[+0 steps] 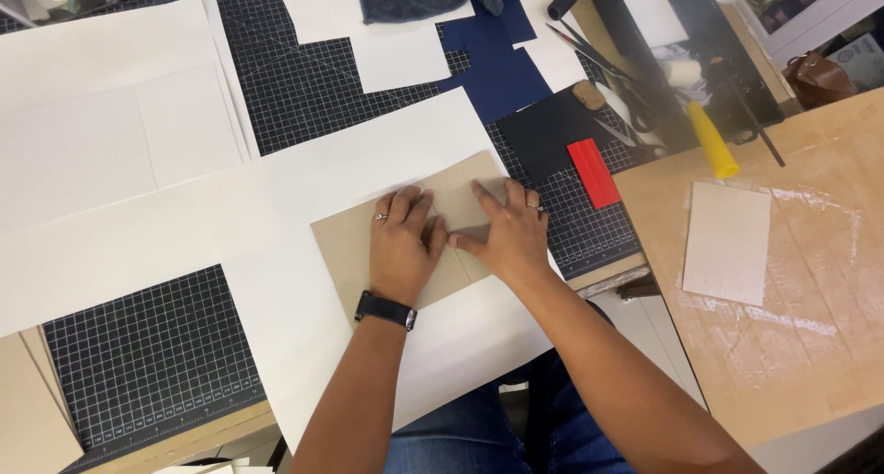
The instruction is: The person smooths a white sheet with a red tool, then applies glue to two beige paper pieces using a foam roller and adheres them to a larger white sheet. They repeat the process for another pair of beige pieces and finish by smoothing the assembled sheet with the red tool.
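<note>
My left hand point(401, 244) and my right hand point(506, 230) both press flat on a tan cardboard sheet point(345, 244) that lies on a large cream paper sheet point(276, 207). The fingers are spread and the thumbs nearly meet near the card's middle. A black watch sits on my left wrist. Each hand wears a ring. The paper lies over a black gridded cutting mat point(147, 354).
More white sheets point(110, 106) lie at the back left. Dark blue paper point(502, 69), a black card point(543, 133), a red strip point(594, 172), scissors and a yellow-handled tool point(714, 143) lie to the right. A grey board point(727, 242) rests on a glue-smeared brown board point(810, 281).
</note>
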